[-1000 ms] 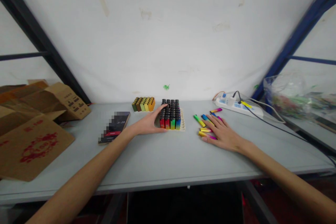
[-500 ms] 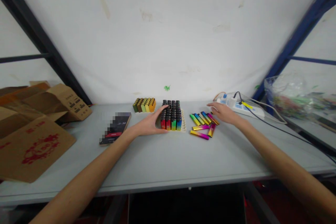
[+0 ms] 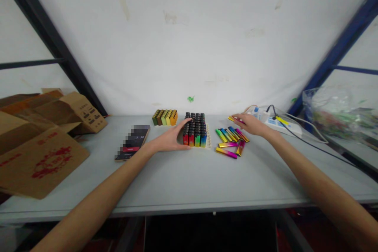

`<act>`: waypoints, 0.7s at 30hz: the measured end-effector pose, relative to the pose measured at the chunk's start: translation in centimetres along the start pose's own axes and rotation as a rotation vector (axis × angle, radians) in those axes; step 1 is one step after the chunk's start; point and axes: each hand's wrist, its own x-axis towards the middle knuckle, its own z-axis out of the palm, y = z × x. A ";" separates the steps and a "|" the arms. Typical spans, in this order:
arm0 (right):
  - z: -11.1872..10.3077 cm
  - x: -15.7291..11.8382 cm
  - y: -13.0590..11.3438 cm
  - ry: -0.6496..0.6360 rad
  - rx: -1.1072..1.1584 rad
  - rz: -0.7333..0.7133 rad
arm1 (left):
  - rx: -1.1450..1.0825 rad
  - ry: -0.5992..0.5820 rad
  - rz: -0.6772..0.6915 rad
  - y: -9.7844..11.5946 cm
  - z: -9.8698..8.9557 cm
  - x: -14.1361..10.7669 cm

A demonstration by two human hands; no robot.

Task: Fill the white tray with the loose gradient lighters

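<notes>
A block of upright lighters [image 3: 194, 130] with black tops and red, green and blue bodies stands in a white holed tray [image 3: 208, 137], whose right-hand holes show bare. My left hand [image 3: 169, 138] is wrapped round the block's left side, thumb at the front corner and fingers toward the back. Over on the right, my right hand [image 3: 251, 124] pinches one shiny yellow-and-magenta lighter [image 3: 235, 119] above the table. Just in front of that hand lie several loose metallic lighters [image 3: 228, 145] in yellow, green, blue and magenta.
Gold-topped lighters [image 3: 164, 117] stand in a second group behind. A phone [image 3: 134, 141] lies left, near open cardboard boxes [image 3: 44, 153]. A white power strip [image 3: 277, 123] with cables and a clear plastic bag [image 3: 333, 106] are at right. The table [image 3: 189, 181] meets a white wall.
My right hand has lifted slightly, and a yellow-and-magenta lighter now shows between its fingers. The left hand keeps its place at the block. The whole view has shifted a little.
</notes>
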 end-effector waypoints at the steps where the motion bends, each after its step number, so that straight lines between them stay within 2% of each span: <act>1: -0.2 0.8 -1.0 -0.012 0.063 0.006 | 0.003 -0.001 0.001 -0.1 0.0 0.0; 4: -0.5 3.0 -4.4 -0.009 0.180 -0.056 | 0.029 0.002 0.005 -0.2 0.0 -0.1; 9: 1.0 5.2 -7.8 0.146 0.310 -0.064 | 0.035 0.006 -0.003 -0.2 0.0 0.0; 14: 3.7 5.4 -8.2 0.200 0.511 0.010 | -0.009 -0.006 -0.019 0.2 -0.1 0.0; 21: 5.1 5.1 -8.4 0.211 0.380 -0.016 | 0.015 -0.019 -0.034 0.4 -0.3 0.1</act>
